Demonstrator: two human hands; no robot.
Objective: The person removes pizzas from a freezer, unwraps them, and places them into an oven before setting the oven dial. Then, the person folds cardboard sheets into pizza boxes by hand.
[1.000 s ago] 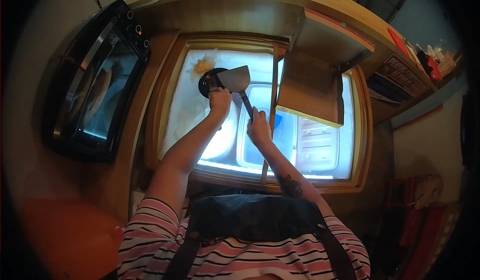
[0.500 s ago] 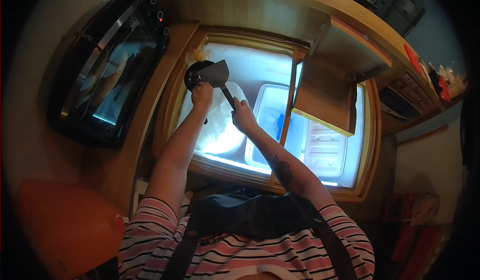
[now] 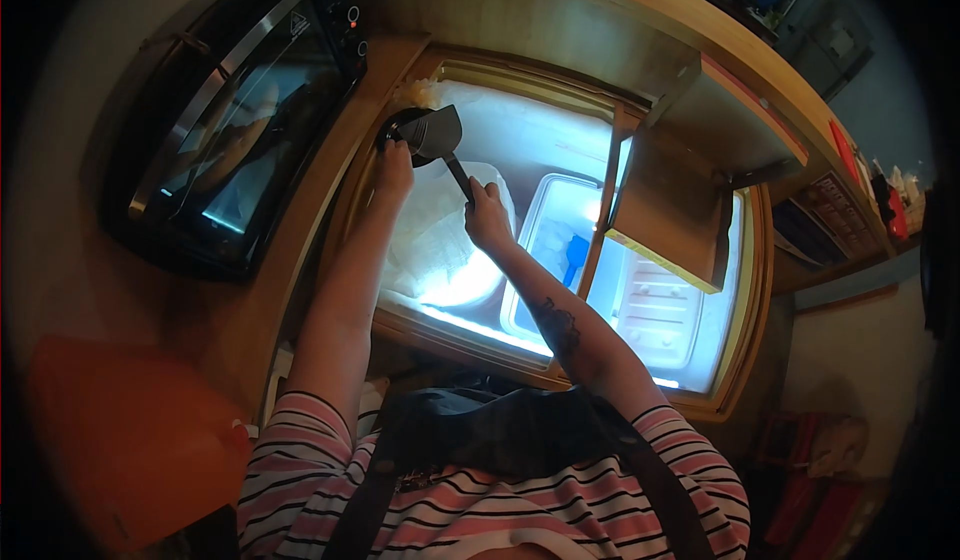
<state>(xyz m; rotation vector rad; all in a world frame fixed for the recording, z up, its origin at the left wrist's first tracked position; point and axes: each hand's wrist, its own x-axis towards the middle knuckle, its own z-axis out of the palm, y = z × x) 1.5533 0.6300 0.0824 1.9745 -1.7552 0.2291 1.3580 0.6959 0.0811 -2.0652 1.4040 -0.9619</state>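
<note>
My left hand (image 3: 396, 168) is closed on a round black container (image 3: 398, 125) at the far left corner of the lit chest. My right hand (image 3: 487, 217) grips the handle of a black scoop (image 3: 434, 134), whose broad head overlaps the container's opening. What the scoop and container hold, if anything, I cannot make out. Beneath both hands lies a large translucent plastic bag (image 3: 440, 235) with pale contents. A pale yellowish tuft (image 3: 417, 93) shows just behind the container.
A black oven (image 3: 235, 125) stands at the left. Inside the chest are a white tub (image 3: 515, 295) with a blue tool (image 3: 575, 256) and a ridged white tray (image 3: 655, 315). An open cardboard box (image 3: 670, 200) rests over the right half. An orange surface (image 3: 130, 440) is at lower left.
The scoop's head has tilted and turned over the black container, showing a more curved side. Both hands keep their holds. The whole view has shifted slightly.
</note>
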